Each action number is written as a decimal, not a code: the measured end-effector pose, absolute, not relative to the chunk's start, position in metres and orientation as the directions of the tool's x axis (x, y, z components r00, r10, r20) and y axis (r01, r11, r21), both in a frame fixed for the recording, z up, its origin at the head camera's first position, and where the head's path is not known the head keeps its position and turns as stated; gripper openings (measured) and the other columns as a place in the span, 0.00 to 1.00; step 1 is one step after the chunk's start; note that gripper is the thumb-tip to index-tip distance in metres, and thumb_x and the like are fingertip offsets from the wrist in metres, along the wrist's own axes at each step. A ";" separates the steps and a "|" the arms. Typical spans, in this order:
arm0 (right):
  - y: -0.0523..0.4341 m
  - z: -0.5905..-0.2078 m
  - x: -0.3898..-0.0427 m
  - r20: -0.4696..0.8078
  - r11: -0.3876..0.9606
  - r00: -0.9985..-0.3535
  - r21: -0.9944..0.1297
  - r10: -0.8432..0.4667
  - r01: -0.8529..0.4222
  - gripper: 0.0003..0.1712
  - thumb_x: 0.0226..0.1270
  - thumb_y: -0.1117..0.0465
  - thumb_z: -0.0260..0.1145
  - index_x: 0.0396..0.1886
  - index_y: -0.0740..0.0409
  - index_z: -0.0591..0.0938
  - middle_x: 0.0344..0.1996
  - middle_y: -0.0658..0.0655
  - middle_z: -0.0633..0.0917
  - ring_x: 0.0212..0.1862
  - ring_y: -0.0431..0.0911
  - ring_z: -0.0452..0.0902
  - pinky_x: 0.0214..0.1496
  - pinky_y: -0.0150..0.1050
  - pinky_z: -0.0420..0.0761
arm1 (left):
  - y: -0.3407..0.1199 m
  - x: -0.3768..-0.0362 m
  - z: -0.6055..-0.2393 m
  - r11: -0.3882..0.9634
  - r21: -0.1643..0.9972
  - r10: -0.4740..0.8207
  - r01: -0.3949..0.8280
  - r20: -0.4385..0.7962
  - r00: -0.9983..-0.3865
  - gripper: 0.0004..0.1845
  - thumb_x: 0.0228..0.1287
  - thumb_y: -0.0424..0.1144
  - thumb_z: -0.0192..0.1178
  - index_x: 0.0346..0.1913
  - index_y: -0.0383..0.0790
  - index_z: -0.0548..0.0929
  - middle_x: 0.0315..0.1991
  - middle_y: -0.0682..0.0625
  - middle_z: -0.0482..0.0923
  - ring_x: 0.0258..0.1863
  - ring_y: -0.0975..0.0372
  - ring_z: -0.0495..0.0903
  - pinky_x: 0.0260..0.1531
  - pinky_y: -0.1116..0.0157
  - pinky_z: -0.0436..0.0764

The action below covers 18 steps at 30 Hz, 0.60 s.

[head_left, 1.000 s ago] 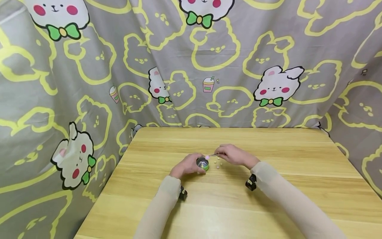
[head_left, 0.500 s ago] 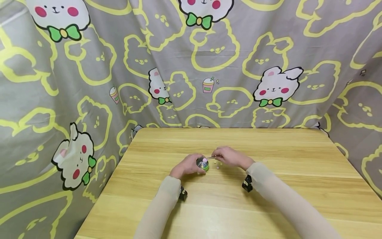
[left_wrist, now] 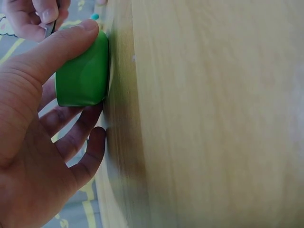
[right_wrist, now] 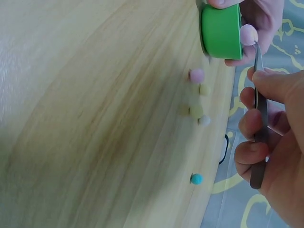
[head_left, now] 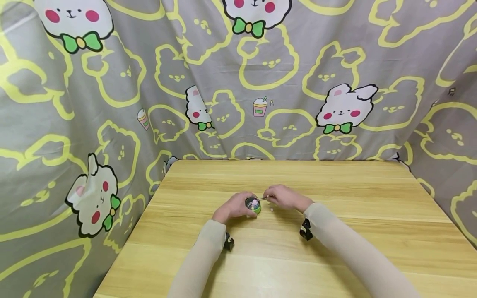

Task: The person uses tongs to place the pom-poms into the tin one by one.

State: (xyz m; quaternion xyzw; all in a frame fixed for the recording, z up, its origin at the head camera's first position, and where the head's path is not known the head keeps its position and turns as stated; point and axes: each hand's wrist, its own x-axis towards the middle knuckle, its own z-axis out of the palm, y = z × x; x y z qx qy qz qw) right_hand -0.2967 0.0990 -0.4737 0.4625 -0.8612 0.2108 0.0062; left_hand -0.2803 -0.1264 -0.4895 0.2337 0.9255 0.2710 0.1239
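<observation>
On the wooden table my left hand (head_left: 237, 205) grips a small round green tin (left_wrist: 83, 71), thumb on the near side and fingers behind. The tin stands upright with its open top facing up; its inside looks silvery. My right hand (head_left: 285, 197) holds metal tweezers (right_wrist: 260, 118) between thumb and curled fingers. A pale pink ball (right_wrist: 248, 34) is at the tweezers' tips, right at the tin's mouth. In the head view something small and yellowish lies inside the tin, too small to make out.
Several small balls lie on the table (head_left: 335, 248) beside the tin: a pink ball (right_wrist: 196, 75), yellow ones, a white ball (right_wrist: 204, 120) and a turquoise ball (right_wrist: 196, 179). A patterned grey curtain (head_left: 283, 136) hangs behind and at the sides.
My right hand has moved left and slightly down, bringing the tweezers and pink ball from beside the tin's rim to over its opening. The left hand and tin have stayed put.
</observation>
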 end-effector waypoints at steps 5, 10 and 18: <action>0.096 -0.475 -0.297 0.182 0.505 -0.588 -0.356 -0.788 -0.786 0.08 0.66 0.66 0.61 0.42 0.57 0.84 0.38 0.52 0.82 0.41 0.44 0.78 0.45 0.41 0.78 | -0.127 -0.280 -0.489 0.744 0.554 0.505 0.374 -0.098 -0.858 0.30 0.43 0.46 0.76 0.52 0.45 0.78 0.44 0.55 0.79 0.45 0.63 0.75 0.49 0.65 0.72; 0.095 -0.474 -0.296 0.148 0.537 -0.622 -0.379 -0.769 -0.753 0.08 0.67 0.65 0.60 0.43 0.57 0.83 0.37 0.50 0.81 0.39 0.41 0.76 0.42 0.39 0.77 | -0.127 -0.280 -0.490 0.742 0.557 0.505 0.373 -0.099 -0.857 0.31 0.43 0.46 0.76 0.53 0.45 0.79 0.45 0.55 0.78 0.45 0.63 0.75 0.50 0.64 0.72; 0.096 -0.470 -0.294 0.138 0.543 -0.634 -0.400 -0.761 -0.738 0.08 0.68 0.64 0.60 0.42 0.57 0.83 0.36 0.50 0.80 0.37 0.40 0.75 0.39 0.38 0.76 | -0.126 -0.279 -0.489 0.750 0.550 0.498 0.367 -0.103 -0.861 0.30 0.44 0.46 0.76 0.53 0.45 0.78 0.45 0.55 0.78 0.45 0.63 0.75 0.50 0.64 0.72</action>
